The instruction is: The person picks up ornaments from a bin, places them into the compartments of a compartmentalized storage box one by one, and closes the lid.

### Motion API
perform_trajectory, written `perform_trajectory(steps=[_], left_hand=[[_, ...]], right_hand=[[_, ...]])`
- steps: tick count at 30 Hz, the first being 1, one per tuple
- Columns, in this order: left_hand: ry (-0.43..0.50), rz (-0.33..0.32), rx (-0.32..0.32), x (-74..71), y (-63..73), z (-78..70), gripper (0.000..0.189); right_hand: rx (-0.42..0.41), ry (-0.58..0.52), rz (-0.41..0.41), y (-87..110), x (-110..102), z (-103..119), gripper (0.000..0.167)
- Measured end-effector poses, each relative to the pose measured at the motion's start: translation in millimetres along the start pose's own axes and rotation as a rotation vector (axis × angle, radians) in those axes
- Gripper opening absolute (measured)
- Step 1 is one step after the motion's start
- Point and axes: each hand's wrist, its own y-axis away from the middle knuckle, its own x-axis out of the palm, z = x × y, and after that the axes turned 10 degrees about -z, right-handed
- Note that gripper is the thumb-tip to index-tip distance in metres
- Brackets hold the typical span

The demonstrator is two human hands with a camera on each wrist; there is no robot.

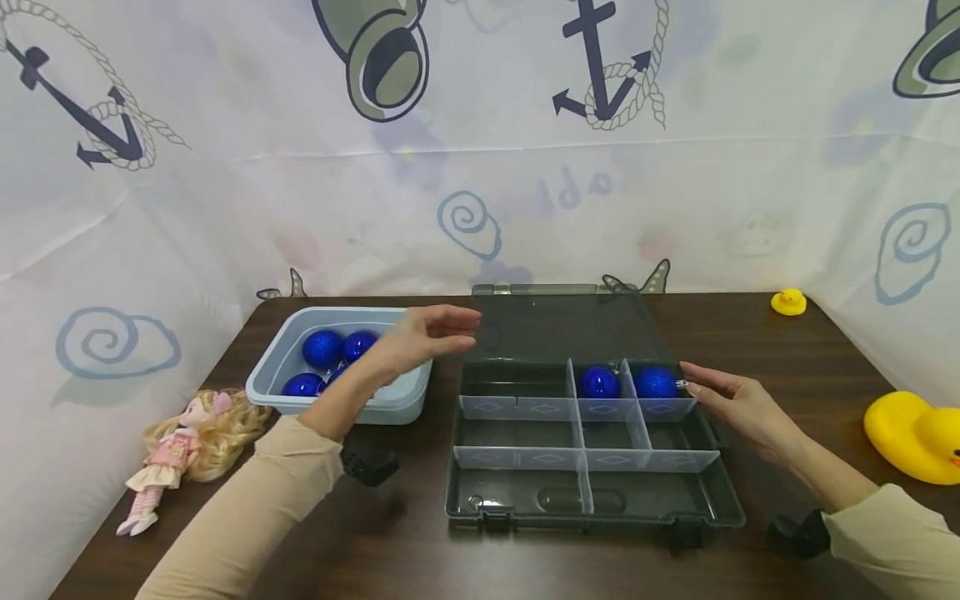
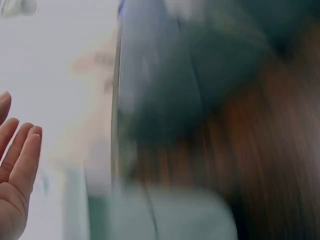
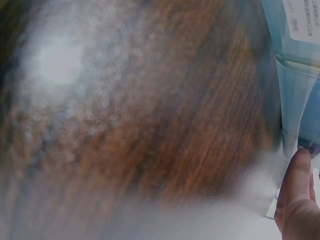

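My left hand (image 1: 435, 337) hovers with straight fingers over the right end of a light blue plastic bin (image 1: 405, 408), holding nothing. Several blue ball ornaments, one of them glittery (image 1: 322, 349), lie in that bin; my wrist covers part of the group. A dark translucent divided case (image 1: 517, 482) stands with its lid (image 1: 562, 325) laid back. In its back row, a shiny blue ball (image 1: 600, 382) sits in the middle compartment and a glittery blue ball (image 1: 655, 382) in the right one. My right hand (image 1: 738, 408) reaches to the case's right wall, extended fingertips right at the glittery ball's silver cap.
A blond doll (image 1: 176, 450) lies left of the bin. On the right are a big yellow rubber duck (image 1: 911, 437) and, farther back, a small one (image 1: 788, 302). A patterned white curtain (image 1: 300, 200) closes off the back and sides of the brown table (image 1: 360, 542).
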Motion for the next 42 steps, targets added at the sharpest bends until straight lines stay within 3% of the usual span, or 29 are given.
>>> perform_trajectory(steps=[3,6,12,16,24,34,42], left_hand=[[-0.031,-0.131,-0.070,-37.0,9.0,21.5,0.047],[-0.068,-0.240,-0.123,-64.5,18.0,42.6,0.049],[-0.150,-0.352,-0.143,-93.1,32.3,66.4,0.051],[-0.161,-0.368,-0.136,-98.1,34.7,72.8,0.049],[-0.239,-0.329,-0.220,-98.9,32.6,81.8,0.052],[-0.429,-0.300,-0.274,-94.6,27.4,79.2,0.052],[-0.489,-0.290,-0.275,-90.4,25.6,78.7,0.054]], right_hand=[[-0.001,0.006,-0.001,0.0,-0.1,0.9,0.061],[0.000,0.006,0.001,0.8,-0.2,0.7,0.062],[0.005,-0.031,0.003,1.5,-1.1,-1.8,0.062],[0.003,-0.051,0.006,1.5,-1.3,-3.4,0.062],[0.014,-0.047,0.005,1.3,-1.8,-1.9,0.063],[-0.004,-0.056,0.009,0.9,-0.6,2.0,0.062],[0.000,-0.036,0.009,1.5,-0.4,1.5,0.062]])
